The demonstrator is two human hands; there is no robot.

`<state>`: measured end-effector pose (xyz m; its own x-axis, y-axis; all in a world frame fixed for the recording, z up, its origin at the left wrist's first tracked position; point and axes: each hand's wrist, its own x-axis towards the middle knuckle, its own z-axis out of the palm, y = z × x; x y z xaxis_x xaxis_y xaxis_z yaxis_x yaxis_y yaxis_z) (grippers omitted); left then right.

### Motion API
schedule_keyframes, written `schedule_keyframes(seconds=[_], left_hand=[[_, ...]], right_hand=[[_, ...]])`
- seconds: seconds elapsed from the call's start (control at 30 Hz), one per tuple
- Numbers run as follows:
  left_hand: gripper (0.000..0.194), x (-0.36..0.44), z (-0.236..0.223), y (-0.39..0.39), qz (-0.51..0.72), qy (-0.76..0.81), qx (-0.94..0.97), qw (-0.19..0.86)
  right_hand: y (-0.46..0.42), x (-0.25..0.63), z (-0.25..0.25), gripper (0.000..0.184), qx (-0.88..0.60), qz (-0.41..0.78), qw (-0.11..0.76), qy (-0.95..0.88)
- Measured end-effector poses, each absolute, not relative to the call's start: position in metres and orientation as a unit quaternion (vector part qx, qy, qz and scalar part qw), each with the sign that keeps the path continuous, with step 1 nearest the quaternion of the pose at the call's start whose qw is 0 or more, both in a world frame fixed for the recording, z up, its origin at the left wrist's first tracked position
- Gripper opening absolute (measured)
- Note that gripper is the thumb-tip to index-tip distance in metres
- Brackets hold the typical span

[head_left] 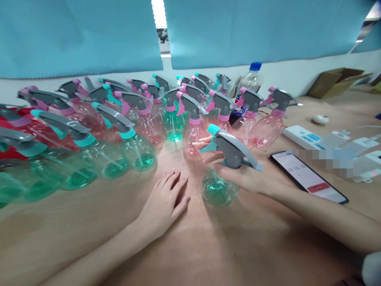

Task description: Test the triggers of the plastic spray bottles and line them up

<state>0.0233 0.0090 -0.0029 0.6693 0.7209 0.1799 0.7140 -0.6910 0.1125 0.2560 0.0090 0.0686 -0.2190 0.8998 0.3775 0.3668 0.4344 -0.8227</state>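
Observation:
A green spray bottle [219, 192] with a grey and teal trigger head stands in front of me. My right hand [235, 176] is wrapped round its neck, just under the head, with the far fingers partly blurred. Left of it, my left hand [166, 198] rests palm down on the table [190, 246], fingers stretched out and holding nothing. Closest to the left hand is another green spray bottle [139, 155]. Behind the right hand's fingers stands a pink spray bottle [195, 135].
Several more pink and green spray bottles line the left and back, some by red material [12, 149]. A plastic drink bottle [253, 81] stands behind them. At right lie a phone [308, 174], a power strip [303, 137] with chargers, a white mouse [320, 119] and a cardboard box [333, 83].

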Motion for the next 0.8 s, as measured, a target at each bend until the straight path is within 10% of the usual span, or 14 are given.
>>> schedule_keyframes(seconds=[0.8], left_hand=[[0.041, 0.025, -0.002, 0.008, 0.117, 0.398, 0.910, 0.022]], right_hand=[[0.013, 0.256, 0.060, 0.052, -0.403, 0.324, 0.458, -0.723]])
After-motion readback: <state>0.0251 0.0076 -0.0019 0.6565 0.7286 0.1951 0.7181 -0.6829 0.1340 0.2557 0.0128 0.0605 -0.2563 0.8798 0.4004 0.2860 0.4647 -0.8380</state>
